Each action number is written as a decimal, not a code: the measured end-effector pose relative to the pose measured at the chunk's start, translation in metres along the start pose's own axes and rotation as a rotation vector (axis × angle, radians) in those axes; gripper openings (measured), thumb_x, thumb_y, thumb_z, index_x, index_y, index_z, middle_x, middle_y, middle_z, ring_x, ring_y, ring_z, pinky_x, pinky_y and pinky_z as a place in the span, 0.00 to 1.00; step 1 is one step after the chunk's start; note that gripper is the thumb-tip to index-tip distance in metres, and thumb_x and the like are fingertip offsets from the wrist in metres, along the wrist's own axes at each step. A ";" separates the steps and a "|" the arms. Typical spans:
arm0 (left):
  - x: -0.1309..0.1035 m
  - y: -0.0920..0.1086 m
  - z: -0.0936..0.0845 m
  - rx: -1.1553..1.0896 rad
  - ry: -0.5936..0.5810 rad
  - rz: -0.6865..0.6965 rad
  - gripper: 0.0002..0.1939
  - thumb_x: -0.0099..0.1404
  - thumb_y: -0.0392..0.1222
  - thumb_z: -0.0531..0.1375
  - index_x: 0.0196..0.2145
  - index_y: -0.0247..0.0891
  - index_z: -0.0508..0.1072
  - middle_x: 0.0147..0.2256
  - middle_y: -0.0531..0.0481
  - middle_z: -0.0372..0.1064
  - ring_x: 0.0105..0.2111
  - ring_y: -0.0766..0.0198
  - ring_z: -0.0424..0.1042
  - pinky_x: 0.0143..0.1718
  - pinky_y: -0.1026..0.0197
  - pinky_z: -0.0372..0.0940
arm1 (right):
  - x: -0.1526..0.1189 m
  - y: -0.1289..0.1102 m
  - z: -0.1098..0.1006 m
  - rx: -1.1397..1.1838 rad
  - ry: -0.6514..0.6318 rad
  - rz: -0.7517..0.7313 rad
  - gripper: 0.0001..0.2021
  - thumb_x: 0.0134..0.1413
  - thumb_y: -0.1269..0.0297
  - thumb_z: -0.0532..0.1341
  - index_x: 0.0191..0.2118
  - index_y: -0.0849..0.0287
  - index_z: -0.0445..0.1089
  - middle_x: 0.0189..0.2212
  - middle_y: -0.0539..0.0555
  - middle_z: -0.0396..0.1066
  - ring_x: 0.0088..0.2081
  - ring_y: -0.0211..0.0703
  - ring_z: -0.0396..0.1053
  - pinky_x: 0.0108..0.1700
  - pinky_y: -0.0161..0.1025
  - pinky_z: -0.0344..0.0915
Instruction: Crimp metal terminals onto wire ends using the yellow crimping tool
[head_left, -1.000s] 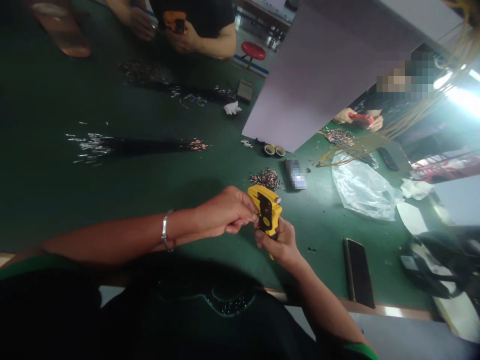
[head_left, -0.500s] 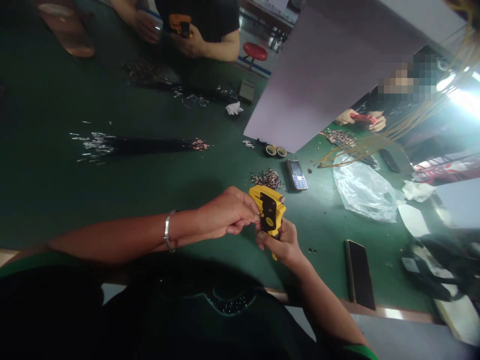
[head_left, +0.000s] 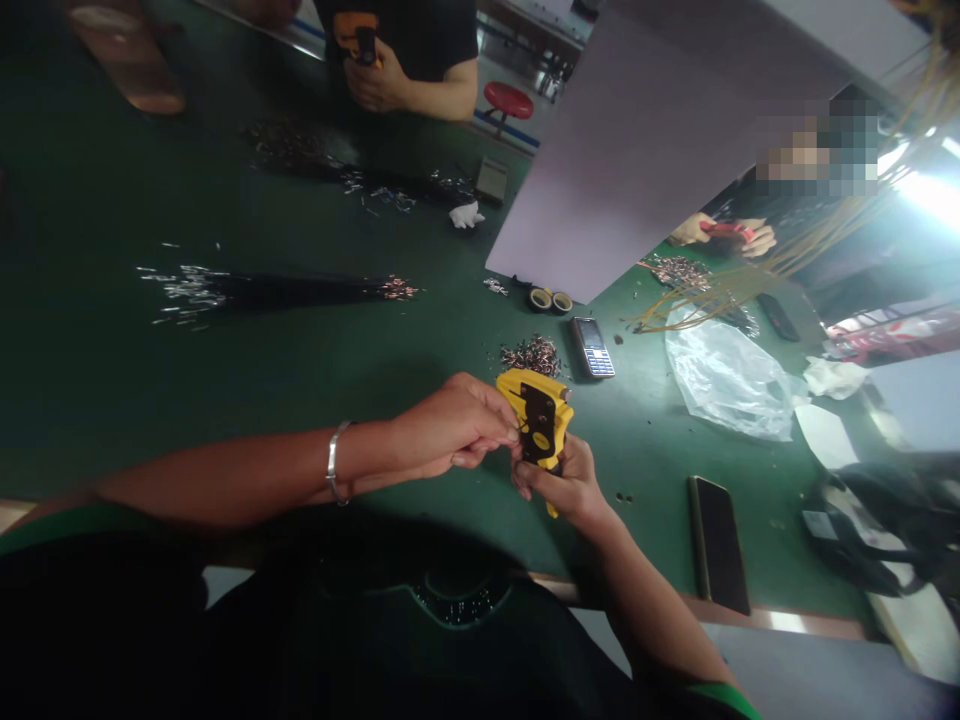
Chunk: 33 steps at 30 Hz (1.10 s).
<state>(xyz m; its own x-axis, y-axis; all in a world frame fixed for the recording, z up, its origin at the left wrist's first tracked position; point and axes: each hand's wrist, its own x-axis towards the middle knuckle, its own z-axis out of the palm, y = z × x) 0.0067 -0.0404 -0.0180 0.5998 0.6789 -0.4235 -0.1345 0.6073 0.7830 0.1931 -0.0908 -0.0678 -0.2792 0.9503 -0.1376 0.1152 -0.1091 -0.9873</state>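
Observation:
A yellow and black hand tool (head_left: pixel 538 415) is in my right hand (head_left: pixel 566 480), whose fingers wrap round its handle. My left hand (head_left: pixel 472 425) is closed in a pinch at the tool's left side; what its fingertips hold is too small to make out. Just behind the tool lies a pile of small copper-coloured pieces (head_left: pixel 531 355). A bundle of black wires (head_left: pixel 300 291) lies to the left on the green table (head_left: pixel 337 370), with silvery ends at its left and copper ends at its right.
Right of the pile are a keypad phone (head_left: pixel 592 348), tape rolls (head_left: pixel 550 300) and a plastic bag (head_left: pixel 724 375). A smartphone (head_left: pixel 718 545) lies near the front edge. A pale panel (head_left: pixel 637 130) rises behind. Across the table, a person holds an orange tool (head_left: pixel 358 38); another holds a red one (head_left: pixel 726 233).
The hand of the person across the table that was at the upper left has gone out of sight. My hands and the yellow tool have barely moved.

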 end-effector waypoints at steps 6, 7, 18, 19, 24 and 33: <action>-0.001 0.000 0.001 -0.008 0.016 0.006 0.07 0.51 0.25 0.59 0.18 0.30 0.70 0.11 0.56 0.56 0.11 0.78 0.49 0.11 0.69 0.40 | 0.000 -0.003 0.000 0.028 -0.024 -0.005 0.06 0.46 0.66 0.64 0.30 0.60 0.66 0.16 0.46 0.64 0.15 0.34 0.61 0.20 0.34 0.60; -0.001 0.000 0.002 -0.005 0.020 0.004 0.07 0.51 0.25 0.59 0.18 0.30 0.70 0.11 0.56 0.56 0.10 0.78 0.49 0.11 0.69 0.40 | 0.000 -0.004 0.000 0.035 -0.026 -0.004 0.06 0.46 0.66 0.64 0.30 0.60 0.66 0.16 0.46 0.64 0.15 0.34 0.61 0.20 0.34 0.60; -0.002 0.001 0.003 0.026 0.037 0.015 0.08 0.52 0.25 0.59 0.19 0.31 0.70 0.11 0.56 0.55 0.11 0.78 0.49 0.11 0.69 0.40 | 0.004 -0.010 0.000 0.102 -0.037 0.031 0.09 0.42 0.64 0.66 0.28 0.60 0.66 0.16 0.46 0.65 0.14 0.34 0.61 0.19 0.34 0.60; -0.002 0.001 0.003 0.027 0.037 0.014 0.08 0.52 0.25 0.59 0.19 0.31 0.70 0.11 0.56 0.55 0.11 0.78 0.49 0.12 0.69 0.40 | 0.004 -0.010 0.000 0.113 -0.040 0.035 0.08 0.42 0.64 0.66 0.28 0.60 0.66 0.16 0.46 0.65 0.14 0.34 0.61 0.19 0.34 0.60; -0.003 0.001 0.003 0.031 0.051 0.015 0.09 0.52 0.24 0.59 0.18 0.31 0.69 0.11 0.57 0.53 0.10 0.78 0.48 0.11 0.69 0.40 | 0.005 -0.008 0.000 0.188 -0.066 0.021 0.09 0.42 0.64 0.66 0.28 0.60 0.67 0.16 0.47 0.65 0.14 0.35 0.61 0.18 0.34 0.59; -0.003 0.002 0.004 0.035 0.062 0.012 0.09 0.52 0.25 0.59 0.17 0.31 0.69 0.10 0.58 0.53 0.09 0.78 0.47 0.11 0.69 0.39 | 0.006 -0.005 -0.004 0.205 -0.135 0.034 0.07 0.43 0.66 0.65 0.29 0.61 0.67 0.15 0.47 0.66 0.15 0.35 0.61 0.20 0.35 0.60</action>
<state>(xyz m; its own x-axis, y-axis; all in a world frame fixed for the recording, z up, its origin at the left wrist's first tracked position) 0.0076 -0.0434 -0.0135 0.5484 0.7106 -0.4407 -0.1132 0.5853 0.8029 0.1951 -0.0832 -0.0629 -0.4050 0.8990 -0.1666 -0.0652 -0.2101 -0.9755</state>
